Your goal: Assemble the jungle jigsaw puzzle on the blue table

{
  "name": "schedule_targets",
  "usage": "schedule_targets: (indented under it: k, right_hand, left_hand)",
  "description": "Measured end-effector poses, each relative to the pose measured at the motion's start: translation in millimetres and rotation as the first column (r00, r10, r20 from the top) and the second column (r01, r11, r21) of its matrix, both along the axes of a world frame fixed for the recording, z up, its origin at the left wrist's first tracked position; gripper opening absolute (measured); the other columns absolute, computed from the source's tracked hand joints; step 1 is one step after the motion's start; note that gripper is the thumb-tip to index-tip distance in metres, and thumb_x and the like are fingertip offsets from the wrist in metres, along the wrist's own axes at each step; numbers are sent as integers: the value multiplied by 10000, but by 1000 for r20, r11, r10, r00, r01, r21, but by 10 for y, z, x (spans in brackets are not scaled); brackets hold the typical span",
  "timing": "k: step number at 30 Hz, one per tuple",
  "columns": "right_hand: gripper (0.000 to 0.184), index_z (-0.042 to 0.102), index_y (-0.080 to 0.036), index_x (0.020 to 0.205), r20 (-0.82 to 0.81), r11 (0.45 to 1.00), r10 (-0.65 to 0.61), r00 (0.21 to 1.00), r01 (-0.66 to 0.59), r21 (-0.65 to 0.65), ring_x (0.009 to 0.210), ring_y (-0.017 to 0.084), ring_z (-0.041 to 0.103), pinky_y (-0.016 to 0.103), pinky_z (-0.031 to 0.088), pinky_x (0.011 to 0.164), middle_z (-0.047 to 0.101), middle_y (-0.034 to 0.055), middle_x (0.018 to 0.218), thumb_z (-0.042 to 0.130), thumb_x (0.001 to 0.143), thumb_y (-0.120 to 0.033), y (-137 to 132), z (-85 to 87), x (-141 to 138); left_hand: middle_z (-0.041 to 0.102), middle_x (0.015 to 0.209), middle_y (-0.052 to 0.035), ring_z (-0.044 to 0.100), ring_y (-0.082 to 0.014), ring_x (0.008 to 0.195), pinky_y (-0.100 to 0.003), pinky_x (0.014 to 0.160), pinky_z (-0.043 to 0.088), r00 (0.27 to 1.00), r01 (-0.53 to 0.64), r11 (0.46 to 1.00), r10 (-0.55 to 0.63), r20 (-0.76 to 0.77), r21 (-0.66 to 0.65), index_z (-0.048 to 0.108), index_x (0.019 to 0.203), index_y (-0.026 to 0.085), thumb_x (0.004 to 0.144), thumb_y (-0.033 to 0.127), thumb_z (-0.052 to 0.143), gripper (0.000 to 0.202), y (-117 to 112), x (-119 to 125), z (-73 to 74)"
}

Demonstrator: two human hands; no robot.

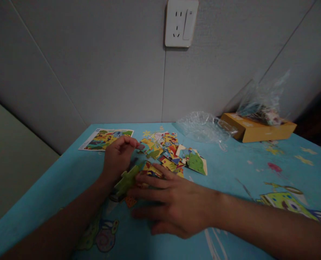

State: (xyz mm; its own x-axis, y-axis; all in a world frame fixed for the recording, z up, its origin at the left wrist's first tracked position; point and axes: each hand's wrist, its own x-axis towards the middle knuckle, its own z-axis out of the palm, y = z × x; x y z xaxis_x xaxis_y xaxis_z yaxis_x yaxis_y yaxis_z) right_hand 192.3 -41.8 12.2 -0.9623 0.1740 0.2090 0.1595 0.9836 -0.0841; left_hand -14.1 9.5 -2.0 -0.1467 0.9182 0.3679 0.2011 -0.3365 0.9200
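Note:
A heap of colourful jigsaw pieces lies on a blue cartoon-print tablecloth. My left hand hovers at the heap's left side with thumb and fingers pinched on a small grey piece. My right hand lies flat on the cloth in front of the heap, fingers stretched out to the left and resting on a few pieces. A green piece sits between both hands, touching the right fingertips.
A printed picture sheet lies at the back left of the table. Crumpled clear plastic and a yellow box with a plastic bag stand at the back right. A wall socket is on the grey wall.

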Motion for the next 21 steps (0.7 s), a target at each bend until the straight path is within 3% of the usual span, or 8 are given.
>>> schedule_targets:
  k: [6,10,13,18,21]
  right_hand:
    - [501,481,-202,1417,11,994,-43,999,44,-101,1457,252,245,502,160,1192,443,70,1513,438,993,-466,51,-61,4]
    - [478,511,-205,1387,-16,992,-66,998,64,-112,1425,281,305,517,243,1160,476,97,1474,487,973,-443,45,-48,5]
    - [491,482,-188,1405,-60,991,-69,996,61,-119,1421,284,310,510,238,1168,533,112,1408,526,955,-378,47,-54,-7]
    - [617,296,-158,1513,-133,990,-65,989,48,-129,1417,251,330,472,228,1183,535,122,1413,509,954,-307,57,-79,-32]
    - [610,339,-105,1482,-90,982,-126,988,111,-151,1397,265,367,502,236,1176,546,155,1402,522,947,-332,63,-86,-34]
  left_hand:
    - [730,789,-39,693,-204,775,-300,698,542,968,9,999,-22,-249,-51,661,773,186,817,338,571,182,23,4,-91]
    - [722,898,-52,677,-211,872,-347,817,526,922,52,998,-38,-384,25,658,801,188,842,200,450,212,-16,-4,-93]
    - [703,913,-44,655,-208,922,-363,875,504,872,106,988,-39,-488,111,644,799,197,747,77,390,286,-49,-15,-71]
    - [666,851,-35,644,-202,908,-349,862,503,839,192,963,-61,-541,189,632,780,199,659,24,363,343,-67,-13,-61]
    - [649,856,-46,633,-196,895,-342,849,502,818,279,934,-109,-565,224,661,756,192,663,7,356,368,-73,3,-56]
